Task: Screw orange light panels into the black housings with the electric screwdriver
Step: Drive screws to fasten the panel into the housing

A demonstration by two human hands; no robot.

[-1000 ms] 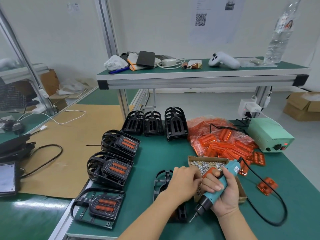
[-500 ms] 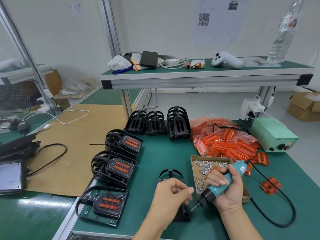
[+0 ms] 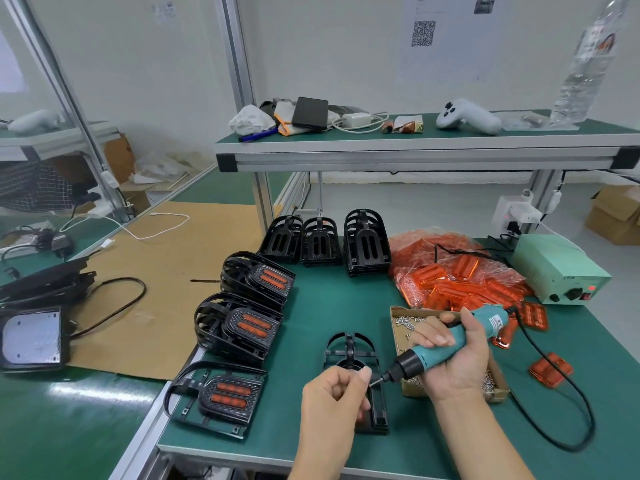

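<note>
From the head view, three piles of finished housings (image 3: pixel 239 327) with orange panels fitted sit left; empty housings (image 3: pixel 365 242) and bagged orange panels (image 3: pixel 453 278) wait behind. The right hand (image 3: pixel 453 362) grips the electric screwdriver (image 3: pixel 446 344); the left hand (image 3: pixel 332 393) pinches something tiny, probably a screw, at its bit, over the black housing (image 3: pixel 349 351).

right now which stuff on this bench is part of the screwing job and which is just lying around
Job: electric screwdriver in right hand; left hand at its bit; black housing; box of screws; orange light panels; finished housings.

Lying about: controller; phone; charger; water bottle.
</note>
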